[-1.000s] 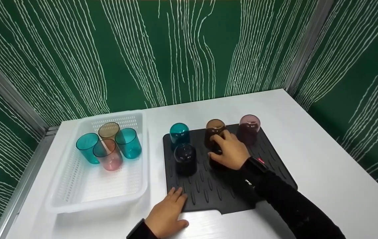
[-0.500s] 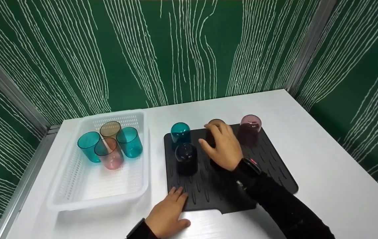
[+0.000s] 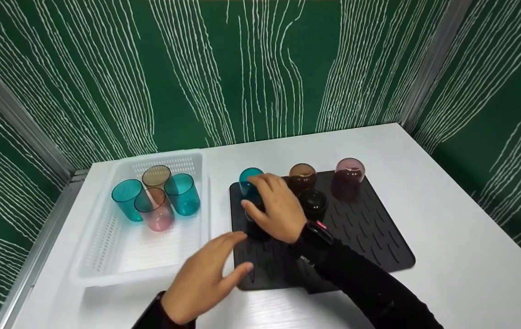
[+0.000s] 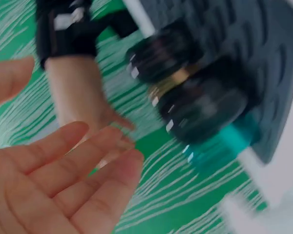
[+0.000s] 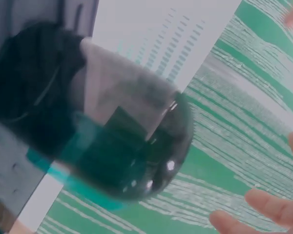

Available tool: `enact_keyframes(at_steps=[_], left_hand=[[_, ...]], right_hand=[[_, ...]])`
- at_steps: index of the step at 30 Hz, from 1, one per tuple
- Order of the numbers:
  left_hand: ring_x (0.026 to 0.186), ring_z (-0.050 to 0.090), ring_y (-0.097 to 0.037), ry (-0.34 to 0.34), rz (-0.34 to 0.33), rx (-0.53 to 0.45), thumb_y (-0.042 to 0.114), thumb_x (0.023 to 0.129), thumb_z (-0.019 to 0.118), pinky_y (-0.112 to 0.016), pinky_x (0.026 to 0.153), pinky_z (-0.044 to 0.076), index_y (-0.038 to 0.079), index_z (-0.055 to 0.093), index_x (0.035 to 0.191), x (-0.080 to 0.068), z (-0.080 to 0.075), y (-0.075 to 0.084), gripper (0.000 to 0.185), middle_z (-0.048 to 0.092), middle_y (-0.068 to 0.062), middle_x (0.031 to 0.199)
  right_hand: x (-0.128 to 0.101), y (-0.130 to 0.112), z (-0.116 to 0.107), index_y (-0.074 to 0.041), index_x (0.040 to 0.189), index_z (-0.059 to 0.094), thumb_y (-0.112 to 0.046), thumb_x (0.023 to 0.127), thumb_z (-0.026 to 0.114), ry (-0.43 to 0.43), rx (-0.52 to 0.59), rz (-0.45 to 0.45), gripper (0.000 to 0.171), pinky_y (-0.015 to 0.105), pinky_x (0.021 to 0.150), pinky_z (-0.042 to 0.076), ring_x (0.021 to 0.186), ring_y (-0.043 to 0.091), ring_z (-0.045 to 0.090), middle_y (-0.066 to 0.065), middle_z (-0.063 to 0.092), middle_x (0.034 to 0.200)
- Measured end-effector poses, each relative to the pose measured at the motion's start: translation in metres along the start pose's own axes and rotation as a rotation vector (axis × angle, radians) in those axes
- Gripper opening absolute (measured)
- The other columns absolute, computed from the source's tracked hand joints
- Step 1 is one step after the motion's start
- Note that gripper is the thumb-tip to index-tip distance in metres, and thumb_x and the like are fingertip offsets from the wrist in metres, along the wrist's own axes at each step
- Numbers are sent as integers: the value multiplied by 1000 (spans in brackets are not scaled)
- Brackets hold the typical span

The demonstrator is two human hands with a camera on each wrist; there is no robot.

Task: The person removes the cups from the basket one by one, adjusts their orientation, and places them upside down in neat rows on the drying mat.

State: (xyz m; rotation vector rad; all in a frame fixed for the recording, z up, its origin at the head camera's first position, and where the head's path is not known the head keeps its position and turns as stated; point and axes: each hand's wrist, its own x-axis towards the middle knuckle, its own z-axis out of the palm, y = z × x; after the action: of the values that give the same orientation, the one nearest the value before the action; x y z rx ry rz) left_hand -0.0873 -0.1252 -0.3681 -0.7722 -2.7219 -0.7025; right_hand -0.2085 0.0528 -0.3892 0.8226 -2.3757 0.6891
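Observation:
My right hand (image 3: pixel 279 210), fingers spread and bent, hovers over a dark smoky glass (image 5: pixel 146 117) standing upside down on the black drying mat (image 3: pixel 370 237). In the right wrist view its fingertips (image 5: pixel 271 207) are apart from that glass. My left hand (image 3: pixel 203 274) is raised over the mat's front left corner, fingers extended and thumb apart, holding nothing. A second dark glass (image 3: pixel 314 203) stands inverted right of my right hand. Behind are inverted teal (image 3: pixel 250 178), amber (image 3: pixel 302 176) and pink (image 3: pixel 350 178) glasses. My right hand partly hides the nearer dark glass in the head view.
A white perforated basket (image 3: pixel 139 274) on the left holds upright glasses: two teal (image 3: pixel 128 201) ones, an amber one (image 3: pixel 156 175) and a pink one (image 3: pixel 157 214). The white table (image 3: pixel 452 219) meets green walls with white lines behind and at the sides.
My right hand has let go of the dark glass at the mat's middle and moved left over the other dark one. My left hand has lifted off the mat's corner.

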Motion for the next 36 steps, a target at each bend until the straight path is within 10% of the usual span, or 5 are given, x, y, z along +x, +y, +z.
enact_keyframes(at_steps=[5,9,24,36], left_hand=[[106,52,-12,252,8,123,37,84,58,-31,86,43,8,55,116,12,-27,-11,43,58,-1,113],[102,54,-18,318,-33,220,35,83,59,-34,83,45,5,55,115,27,-43,-27,45,58,-6,110],[118,37,-39,158,-332,309,35,77,66,-49,94,33,-6,37,128,58,-52,-96,72,41,-26,127],[110,41,-44,10,-565,290,23,76,69,-56,84,37,-4,39,127,64,-46,-135,66,43,-29,120]], right_hand=[[4,-21,8,-11,126,46,-45,88,46,-53,49,-15,51,36,93,36,115,21,41,6,47,121],[2,-38,18,-11,129,43,-49,88,42,-138,94,-9,56,35,95,35,118,20,39,7,45,125],[-2,-62,67,-4,140,22,-70,80,29,-498,147,237,90,31,99,32,126,17,33,9,30,140],[5,-66,84,-3,115,51,-55,85,40,-515,148,282,61,30,76,46,86,17,54,6,55,102]])
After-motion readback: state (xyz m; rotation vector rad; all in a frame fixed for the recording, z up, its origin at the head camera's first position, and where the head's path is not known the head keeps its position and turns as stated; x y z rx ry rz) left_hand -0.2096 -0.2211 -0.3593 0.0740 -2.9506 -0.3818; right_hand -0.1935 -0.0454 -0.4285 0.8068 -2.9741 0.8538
